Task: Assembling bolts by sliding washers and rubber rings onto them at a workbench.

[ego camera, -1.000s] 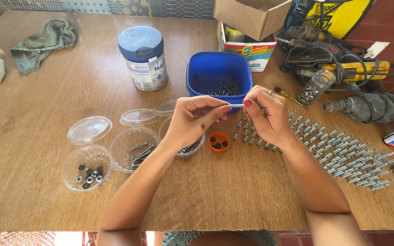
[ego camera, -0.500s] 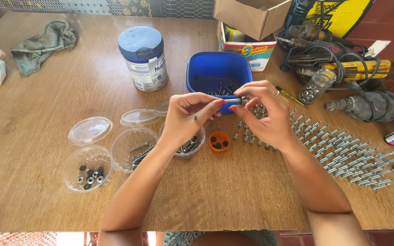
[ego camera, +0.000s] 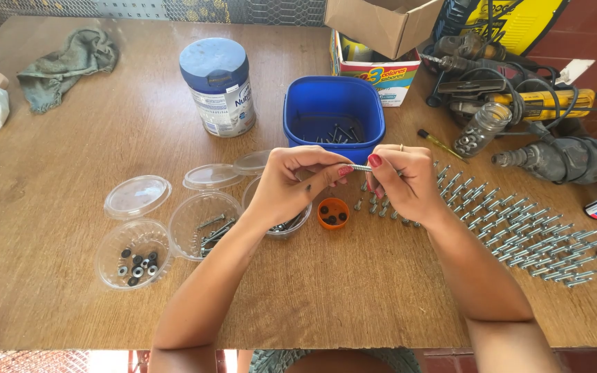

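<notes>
My left hand [ego camera: 293, 183] and my right hand [ego camera: 403, 183] meet above the wooden table [ego camera: 70, 145], pinching between their fingertips a small metal bolt [ego camera: 359, 168] held level. Just below the hands sit a small orange cap [ego camera: 333, 213] with dark bits in it and a clear cup partly hidden by my left hand. A blue plastic tub [ego camera: 334, 116] with loose screws stands right behind the hands. Rows of bolts [ego camera: 519, 221] lie on the table to the right of my right hand.
Clear cups hold screws [ego camera: 204, 224] and black washers [ego camera: 133, 254], with loose lids [ego camera: 137, 197] beside them. A blue-lidded tin [ego camera: 218, 86], a green rag [ego camera: 63, 65], a cardboard box [ego camera: 381, 24], a glass jar [ego camera: 478, 130] and power drills [ego camera: 533, 110] stand at the back and right.
Both hands have dropped a little toward me with the bolt still between them; my right fingers have shifted their grip along it. Nothing else on the table has moved.
</notes>
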